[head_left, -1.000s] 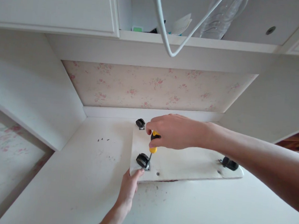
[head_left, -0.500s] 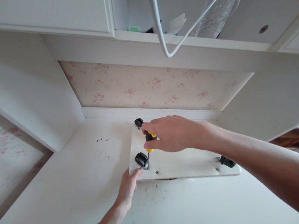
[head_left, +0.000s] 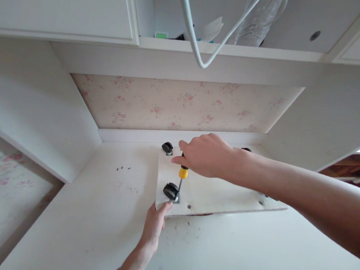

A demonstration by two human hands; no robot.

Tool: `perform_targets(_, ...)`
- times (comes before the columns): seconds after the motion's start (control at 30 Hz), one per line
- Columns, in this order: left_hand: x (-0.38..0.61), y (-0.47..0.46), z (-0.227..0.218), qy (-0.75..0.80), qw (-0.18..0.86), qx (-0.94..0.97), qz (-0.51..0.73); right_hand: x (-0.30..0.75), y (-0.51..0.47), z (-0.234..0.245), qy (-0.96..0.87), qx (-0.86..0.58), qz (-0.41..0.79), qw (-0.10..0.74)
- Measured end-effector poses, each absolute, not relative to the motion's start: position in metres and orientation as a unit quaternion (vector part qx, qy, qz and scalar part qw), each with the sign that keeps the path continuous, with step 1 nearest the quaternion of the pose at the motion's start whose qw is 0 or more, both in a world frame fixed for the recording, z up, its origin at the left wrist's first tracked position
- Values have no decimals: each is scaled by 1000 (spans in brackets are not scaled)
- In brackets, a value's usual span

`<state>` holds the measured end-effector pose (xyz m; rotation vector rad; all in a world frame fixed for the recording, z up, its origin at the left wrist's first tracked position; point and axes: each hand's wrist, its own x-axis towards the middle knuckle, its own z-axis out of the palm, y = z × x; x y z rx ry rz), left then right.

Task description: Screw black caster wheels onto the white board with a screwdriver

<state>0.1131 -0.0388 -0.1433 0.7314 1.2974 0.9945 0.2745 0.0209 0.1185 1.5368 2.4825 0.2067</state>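
Note:
My right hand [head_left: 205, 156] is wrapped round the handle of a yellow and black screwdriver [head_left: 183, 173]. The shaft points down to the mounting plate beside a black caster wheel [head_left: 171, 191]; whether the tip sits in a screw is too small to tell. That caster stands at the near left corner of a white board [head_left: 219, 195]. Gripping this same corner, my left hand [head_left: 155, 223] has its thumb on top by the plate and its fingers at the edge and below. A second black caster [head_left: 167, 147] is on the board's far left corner. My right forearm hides much of the board's right side.
Several small screws [head_left: 122, 167] lie on the white desktop [head_left: 109, 217] left of the board. Overhead, a white cable [head_left: 202, 63] loops down from a shelf holding a clear plastic bottle [head_left: 256, 22]. White side panels [head_left: 38, 97] flank the desk, and floral wallpaper [head_left: 185, 104] covers the back.
My right hand has shifted up along the screwdriver and slightly right, changing its grip, so more of the yellow handle end shows. My right forearm now covers the near right caster. My left hand stays put.

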Motion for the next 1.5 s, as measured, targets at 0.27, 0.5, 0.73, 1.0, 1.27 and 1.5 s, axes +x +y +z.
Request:
perform_targets(0.27, 112, -38, -147, 563, 624, 344, 418, 275, 18, 121, 868, 486, -18, 100)
perform_targets(0.5, 112, -37, -151, 562, 623, 339, 426, 277, 19, 120, 886, 448, -54, 109)
perform_targets(0.73, 111, -38, -154, 558, 624, 347, 422, 276, 20, 114, 870, 487, -22, 80)
perform_targets(1.0, 111, -38, -149, 554, 628, 341, 427, 273, 19, 121, 881, 464, -51, 72)
perform_targets(1.27, 111, -37, -153, 559, 619, 357, 420, 276, 17, 122, 900, 420, -92, 76)
perform_targets(1.5, 112, -37, -152, 567, 611, 367, 413, 271, 19, 116, 888, 455, -10, 63)
